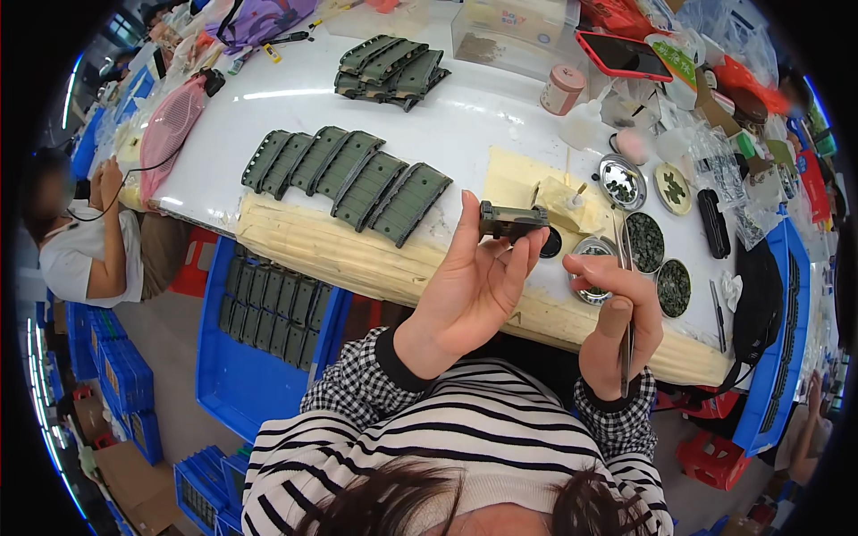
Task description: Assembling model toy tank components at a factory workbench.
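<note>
My left hand [469, 295] is raised over the table's near edge, its thumb and fingers closed round a dark green curved plastic piece [512, 221] held edge-on. To its right, my right hand [621, 313] grips metal tweezers [627, 335], whose tips point away from me toward several round dishes. Small dark green parts [643, 241] fill one dish, and more green bits [673, 288] lie in the dish nearer me. Another metal dish [583, 290] is partly hidden behind my right fingers. Left of my hands, ribbed green curved pieces [362, 189] lie side by side on the table.
Further back sits a stack of similar green pieces [390, 76]. A pink jar [562, 89], a red-edged phone [623, 55] and a black case [713, 223] crowd the right. Yellowish padding [340, 259] lines the near edge. A blue bin [214, 380] stands lower left; a person [103, 255] sits beyond.
</note>
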